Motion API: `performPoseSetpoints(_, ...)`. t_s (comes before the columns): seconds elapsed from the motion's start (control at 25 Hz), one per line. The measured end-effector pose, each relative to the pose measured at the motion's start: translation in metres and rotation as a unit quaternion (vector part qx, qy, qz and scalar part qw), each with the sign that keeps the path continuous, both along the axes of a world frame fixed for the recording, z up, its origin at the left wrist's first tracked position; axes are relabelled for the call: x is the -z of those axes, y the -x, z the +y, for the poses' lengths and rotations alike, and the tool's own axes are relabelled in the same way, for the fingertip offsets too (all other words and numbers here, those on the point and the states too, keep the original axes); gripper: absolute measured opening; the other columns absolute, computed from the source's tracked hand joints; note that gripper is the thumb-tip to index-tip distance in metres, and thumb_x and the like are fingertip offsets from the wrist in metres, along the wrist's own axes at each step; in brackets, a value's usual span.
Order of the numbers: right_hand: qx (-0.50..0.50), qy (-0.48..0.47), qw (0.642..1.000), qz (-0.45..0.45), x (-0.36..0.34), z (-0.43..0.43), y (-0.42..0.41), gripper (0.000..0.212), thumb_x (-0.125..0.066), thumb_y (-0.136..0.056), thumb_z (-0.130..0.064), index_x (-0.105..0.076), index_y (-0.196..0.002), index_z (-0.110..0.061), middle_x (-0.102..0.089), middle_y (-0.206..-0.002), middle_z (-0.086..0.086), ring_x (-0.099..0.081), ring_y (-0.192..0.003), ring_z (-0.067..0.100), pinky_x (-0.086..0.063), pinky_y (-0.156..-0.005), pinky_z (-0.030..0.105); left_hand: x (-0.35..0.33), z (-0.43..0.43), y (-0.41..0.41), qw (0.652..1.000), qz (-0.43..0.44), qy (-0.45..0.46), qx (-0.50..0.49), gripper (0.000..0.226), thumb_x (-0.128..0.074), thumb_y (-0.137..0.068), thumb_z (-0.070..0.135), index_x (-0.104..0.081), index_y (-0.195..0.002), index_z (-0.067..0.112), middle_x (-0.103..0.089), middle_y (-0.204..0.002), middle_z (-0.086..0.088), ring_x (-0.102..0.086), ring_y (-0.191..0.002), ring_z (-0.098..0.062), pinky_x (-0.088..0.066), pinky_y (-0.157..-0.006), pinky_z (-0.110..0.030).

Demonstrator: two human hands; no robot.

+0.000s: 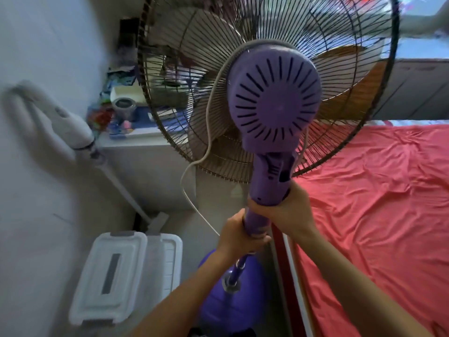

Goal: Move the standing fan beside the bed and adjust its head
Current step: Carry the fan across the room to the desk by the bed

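Observation:
A purple standing fan fills the middle of the view, seen from behind, its wire cage facing away from me. Its round purple base sits on the floor right beside the bed, which has a red sheet. My right hand grips the neck just under the motor housing. Lower on the purple column, my left hand is wrapped around it. A grey power cord hangs from the fan's head down past my left hand.
A white stick vacuum leans on the left wall. Two clear plastic storage boxes lie on the floor at the left. A cluttered white cabinet stands behind the fan. The bed's edge runs close to the fan's base.

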State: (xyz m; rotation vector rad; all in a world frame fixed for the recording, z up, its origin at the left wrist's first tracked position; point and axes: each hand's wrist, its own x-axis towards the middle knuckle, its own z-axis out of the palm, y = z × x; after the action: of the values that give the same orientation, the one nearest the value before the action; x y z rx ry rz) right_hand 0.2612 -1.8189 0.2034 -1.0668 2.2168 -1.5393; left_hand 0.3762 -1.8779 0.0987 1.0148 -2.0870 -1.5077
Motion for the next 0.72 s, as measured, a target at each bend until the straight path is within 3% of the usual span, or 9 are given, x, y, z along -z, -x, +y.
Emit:
performPoseSetpoints(0.12, -0.003, -0.002, 1.000, -0.012, 0.025, -0.006, 0.002, 0.056, -0.087, -0.041, -0.055, -0.068, -0.087, -0.028, -0.075, -0.076, -0.010, -0.067, -0.066, -0.005, -0.051, -0.058, 0.014, 0.023, -0.005, -0.001, 1.000, -0.009, -0.004, 0.002, 0.049, -0.088, -0.058, 0.029, -0.061, -0.091, 0.005, -0.074, -0.078, -0.014, -0.063, -0.064, -0.031, -0.055, -0.065, -0.052)
performPoseSetpoints(0.24, -0.011, -0.012, 1.000, -0.006, 0.051, -0.014, -0.001, 0.054, -0.087, -0.042, -0.057, -0.068, -0.086, -0.031, -0.075, -0.077, -0.022, -0.071, -0.069, -0.003, -0.056, -0.059, 0.021, 0.049, -0.014, -0.004, 1.000, -0.015, 0.011, 0.001, 0.047, -0.091, -0.059, 0.025, -0.062, -0.090, 0.006, -0.074, -0.077, -0.012, -0.067, -0.071, -0.038, -0.055, -0.066, -0.050)
performPoseSetpoints(0.32, -0.008, -0.009, 1.000, 0.010, 0.067, -0.019, -0.005, 0.053, -0.087, -0.042, -0.058, -0.068, -0.085, -0.032, -0.074, -0.078, -0.026, -0.071, -0.069, -0.003, -0.057, -0.060, 0.023, 0.065, -0.018, -0.008, 0.999, -0.017, 0.031, 0.000, 0.048, -0.091, -0.058, 0.029, -0.062, -0.089, 0.008, -0.074, -0.078, -0.010, -0.067, -0.072, -0.036, -0.056, -0.066, -0.049)
performPoseSetpoints(0.6, -0.054, 0.038, 0.997, 0.033, 0.114, -0.033, -0.018, 0.049, -0.088, -0.045, -0.057, -0.066, -0.084, -0.037, -0.072, -0.081, -0.034, -0.069, -0.069, -0.007, -0.049, -0.058, 0.008, 0.120, -0.036, -0.018, 0.998, -0.002, 0.069, 0.003, 0.049, -0.091, -0.061, 0.029, -0.061, -0.092, 0.007, -0.072, -0.081, -0.011, -0.066, -0.071, -0.030, -0.057, -0.067, -0.045)
performPoseSetpoints(0.72, -0.059, 0.045, 0.996, 0.053, 0.132, -0.036, -0.023, 0.050, -0.089, -0.045, -0.056, -0.065, -0.086, -0.038, -0.071, -0.081, -0.035, -0.069, -0.070, -0.008, -0.049, -0.058, 0.007, 0.138, -0.040, -0.023, 0.996, 0.019, 0.087, 0.000, 0.048, -0.092, -0.061, 0.031, -0.061, -0.091, 0.009, -0.072, -0.079, -0.008, -0.063, -0.065, -0.019, -0.057, -0.062, -0.033)
